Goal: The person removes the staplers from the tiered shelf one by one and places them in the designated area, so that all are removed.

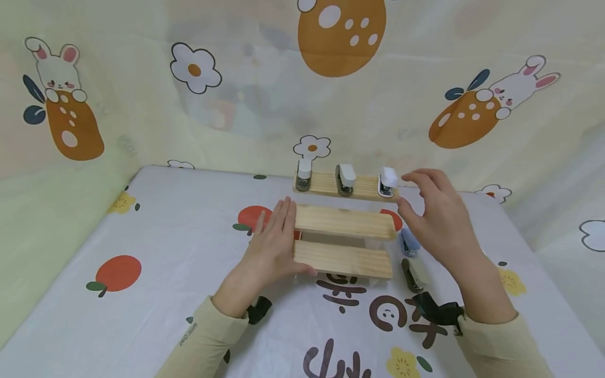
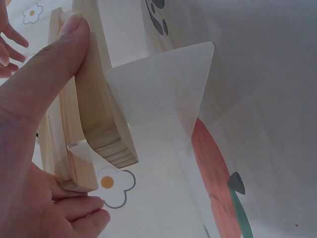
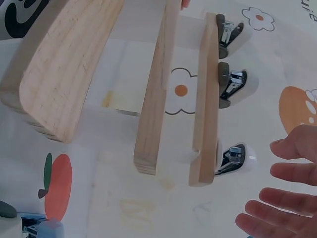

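Observation:
A stepped wooden rack (image 1: pixel 345 220) of several pale boards joined by translucent panels stands mid-table. My left hand (image 1: pixel 271 249) rests along its left end, thumb on the front board and straight fingers beside the board behind it. In the left wrist view the thumb presses the board's edge. Three small staplers with white tops stand on the back board: the left (image 1: pixel 304 176), the middle (image 1: pixel 345 179) and the right stapler (image 1: pixel 387 181). My right hand (image 1: pixel 439 220) hovers just right of the last one, holding nothing, thumb and fingers spread apart.
A blue stapler (image 1: pixel 409 242) and a beige and dark stapler (image 1: pixel 415 275) lie on the table right of the rack, below my right hand. A patterned cloth (image 1: pixel 156 226) covers the table. Printed curtains (image 1: pixel 250 110) hang behind and at the sides.

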`<state>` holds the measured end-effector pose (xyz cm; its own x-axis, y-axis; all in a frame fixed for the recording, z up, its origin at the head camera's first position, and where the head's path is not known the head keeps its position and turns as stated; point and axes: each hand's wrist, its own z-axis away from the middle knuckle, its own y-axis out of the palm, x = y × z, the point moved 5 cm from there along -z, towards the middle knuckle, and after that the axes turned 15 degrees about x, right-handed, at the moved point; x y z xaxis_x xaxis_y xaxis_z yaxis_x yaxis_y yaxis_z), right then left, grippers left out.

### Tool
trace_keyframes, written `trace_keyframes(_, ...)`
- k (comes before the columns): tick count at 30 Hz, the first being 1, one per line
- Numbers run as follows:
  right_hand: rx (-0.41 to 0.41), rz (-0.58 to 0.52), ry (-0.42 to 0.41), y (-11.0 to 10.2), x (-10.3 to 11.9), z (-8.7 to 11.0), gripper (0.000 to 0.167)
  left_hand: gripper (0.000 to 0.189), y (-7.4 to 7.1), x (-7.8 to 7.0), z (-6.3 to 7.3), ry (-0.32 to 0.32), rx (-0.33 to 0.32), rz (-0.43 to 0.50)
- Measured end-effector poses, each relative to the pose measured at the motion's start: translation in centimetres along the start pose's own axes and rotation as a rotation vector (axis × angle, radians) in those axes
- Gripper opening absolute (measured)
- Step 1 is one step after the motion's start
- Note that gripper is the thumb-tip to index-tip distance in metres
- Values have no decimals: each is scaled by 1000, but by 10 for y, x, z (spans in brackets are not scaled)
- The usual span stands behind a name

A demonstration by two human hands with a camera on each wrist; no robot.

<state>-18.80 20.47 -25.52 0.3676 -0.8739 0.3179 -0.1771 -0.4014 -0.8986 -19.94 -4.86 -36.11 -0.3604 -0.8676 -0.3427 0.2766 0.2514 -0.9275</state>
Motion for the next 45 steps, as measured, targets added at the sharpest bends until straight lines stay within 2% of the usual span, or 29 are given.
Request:
trace_keyframes(13, 73, 23, -14, 12, 5, -29, 41, 145, 0, 1, 2, 10, -14, -8)
trace_keyframes(20, 232, 33, 72, 24, 4, -43, 52, 145, -1, 1, 2, 1, -24, -14)
trace_keyframes(25, 280, 25, 76, 30, 3, -46, 49, 145, 0, 0, 1, 8, -16, -17)
trace_keyframes(35, 259, 57, 32, 36, 4, -48, 34, 144, 0, -1, 1, -3, -7, -21)
trace_keyframes(45, 220, 87, 22, 37, 3, -48, 33, 144, 0, -1, 1, 3, -16, -19)
